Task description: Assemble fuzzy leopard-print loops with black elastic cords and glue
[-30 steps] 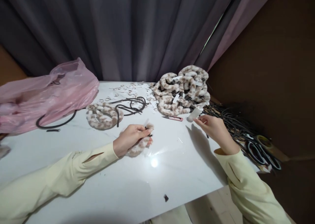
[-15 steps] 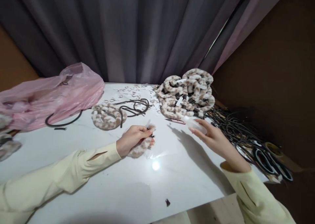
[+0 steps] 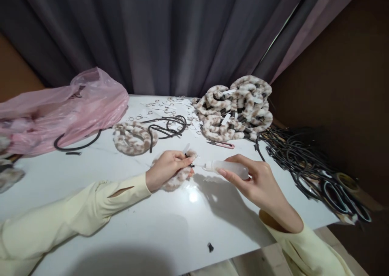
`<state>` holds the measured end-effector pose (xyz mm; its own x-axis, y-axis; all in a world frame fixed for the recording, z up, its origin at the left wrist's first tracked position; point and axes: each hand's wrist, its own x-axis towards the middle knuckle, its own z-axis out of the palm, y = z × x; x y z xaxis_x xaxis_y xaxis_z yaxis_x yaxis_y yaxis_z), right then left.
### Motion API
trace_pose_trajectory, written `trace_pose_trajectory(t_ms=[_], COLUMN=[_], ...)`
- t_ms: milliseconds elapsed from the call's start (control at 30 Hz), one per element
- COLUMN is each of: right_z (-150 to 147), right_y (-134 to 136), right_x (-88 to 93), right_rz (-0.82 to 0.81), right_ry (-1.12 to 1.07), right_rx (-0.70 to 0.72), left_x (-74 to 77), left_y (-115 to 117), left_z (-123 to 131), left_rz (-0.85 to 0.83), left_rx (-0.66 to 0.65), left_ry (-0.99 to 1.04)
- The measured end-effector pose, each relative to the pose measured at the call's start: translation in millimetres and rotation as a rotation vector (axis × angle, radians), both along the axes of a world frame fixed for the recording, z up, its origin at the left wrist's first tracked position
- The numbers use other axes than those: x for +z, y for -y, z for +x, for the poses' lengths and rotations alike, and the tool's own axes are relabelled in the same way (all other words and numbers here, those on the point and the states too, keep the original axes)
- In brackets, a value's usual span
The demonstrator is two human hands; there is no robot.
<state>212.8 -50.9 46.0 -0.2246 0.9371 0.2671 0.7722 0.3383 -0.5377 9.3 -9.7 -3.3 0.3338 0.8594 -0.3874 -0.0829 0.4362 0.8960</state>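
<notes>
Evidently pinching a furry piece (image 3: 175, 181) in the left hand's (image 3: 167, 169) grip, with thumb pressed over fingers, perhaps to steady it and keep its dark end (image 3: 192, 166) exposed towards three o'clock. Clasping a translucent bottle (image 3: 232, 170) there in the right hand's (image 3: 258, 179) grip, between thumb and fingers, tipped nearly level, likely to bring its nozzle (image 3: 201, 165) close to that end; impossible to tell whether touching. Partly hidden, too, by the left fingers. Scattered around the piece on the white surface (image 3: 146, 227): at ten, a furry ring (image 3: 133, 147) and pink bag (image 3: 91, 102); at twelve, dark cords (image 3: 164, 137); between one and two, a furry pile (image 3: 243, 94), with snips (image 3: 224, 145) just before it; at five, a dark scrap (image 3: 210, 247). Crowded at three by a cord heap (image 3: 288, 158), yet seemingly unobstructed between nozzle and dark end.
</notes>
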Motion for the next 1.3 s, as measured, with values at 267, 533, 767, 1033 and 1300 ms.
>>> trace_pose_trajectory(t_ms=[267, 533, 767, 1033, 1300], right_z=[-4.4, -4.7, -4.9, -4.0, -2.3], right_y=[-3.2, -5.3, -5.9, -5.8, -5.0], right_x=[2.1, 0.8, 0.3, -1.6, 1.8], right_rz=[-0.014, -0.043, -0.036, -0.023, -0.031], right_ry=[0.034, 0.029, 0.035, 0.023, 0.032], right_rx=[0.035, 0.032, 0.033, 0.042, -0.013], left_x=[0.0, 1.1, 0.5, -0.2, 0.5], left_y=[0.6, 0.4, 0.7, 0.7, 0.5], left_z=[0.9, 0.8, 0.8, 0.2, 1.1], left_rz=[0.023, 0.037, 0.037, 0.043, 0.015], left_rx=[-0.004, -0.001, 0.002, -0.005, 0.013], left_ry=[-0.034, -0.052, -0.05, -0.052, -0.057])
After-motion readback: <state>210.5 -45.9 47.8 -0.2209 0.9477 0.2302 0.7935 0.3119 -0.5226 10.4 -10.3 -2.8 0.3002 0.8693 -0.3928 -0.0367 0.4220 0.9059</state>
